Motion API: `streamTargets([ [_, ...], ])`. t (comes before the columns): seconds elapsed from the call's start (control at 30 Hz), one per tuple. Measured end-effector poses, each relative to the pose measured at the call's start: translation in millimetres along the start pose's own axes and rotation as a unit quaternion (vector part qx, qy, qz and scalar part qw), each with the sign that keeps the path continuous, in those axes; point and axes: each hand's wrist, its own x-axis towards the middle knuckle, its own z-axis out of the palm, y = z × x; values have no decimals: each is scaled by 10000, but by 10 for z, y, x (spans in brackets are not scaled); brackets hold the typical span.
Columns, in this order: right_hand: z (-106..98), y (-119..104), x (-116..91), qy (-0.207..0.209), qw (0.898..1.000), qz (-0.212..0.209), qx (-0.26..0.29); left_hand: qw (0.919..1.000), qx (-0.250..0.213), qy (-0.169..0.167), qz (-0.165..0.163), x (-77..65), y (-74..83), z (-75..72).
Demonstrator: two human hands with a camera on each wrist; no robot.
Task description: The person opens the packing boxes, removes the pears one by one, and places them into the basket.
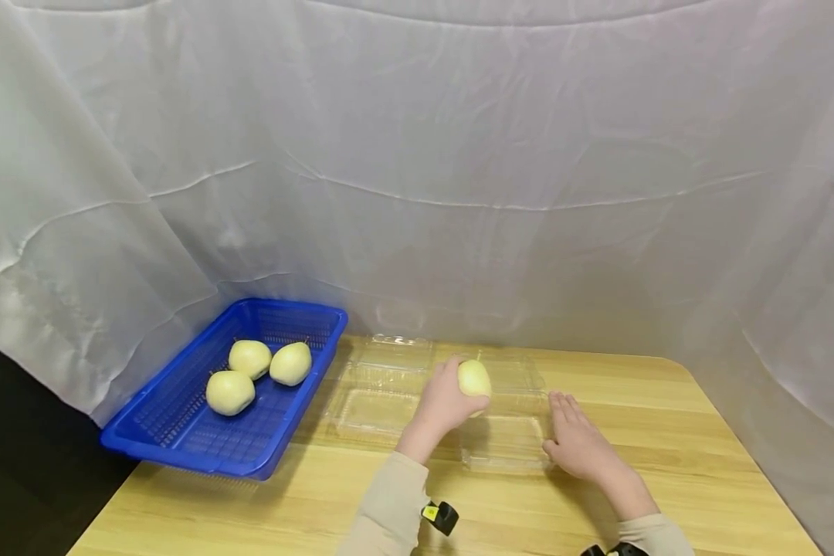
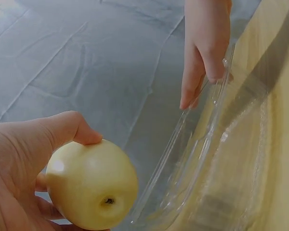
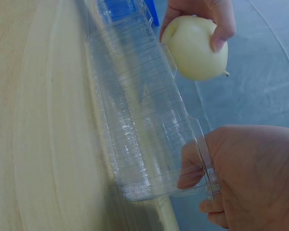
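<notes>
My left hand grips a pale yellow pear above a clear plastic box. In the left wrist view, the thumb lies on top of the pear, with fingers curled beneath it. In the right wrist view, the pear's stem shows beyond the box's rim. My right hand touches the right side of that box, its fingers fairly straight and the thumb apart from them. Through the plastic, the right wrist view shows part of this hand at the box's edge.
A blue plastic basket stands at the left with three pears in it. Another clear plastic box lies on the wooden table between the basket and my left hand. Grey curtain encloses the back and sides.
</notes>
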Motion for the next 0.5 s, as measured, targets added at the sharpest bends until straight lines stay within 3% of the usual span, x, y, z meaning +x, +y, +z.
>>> streamTargets([
  [0.5,15,21,21,-32,10000,17,63,9996,110,242,-38,9,-110,-272],
])
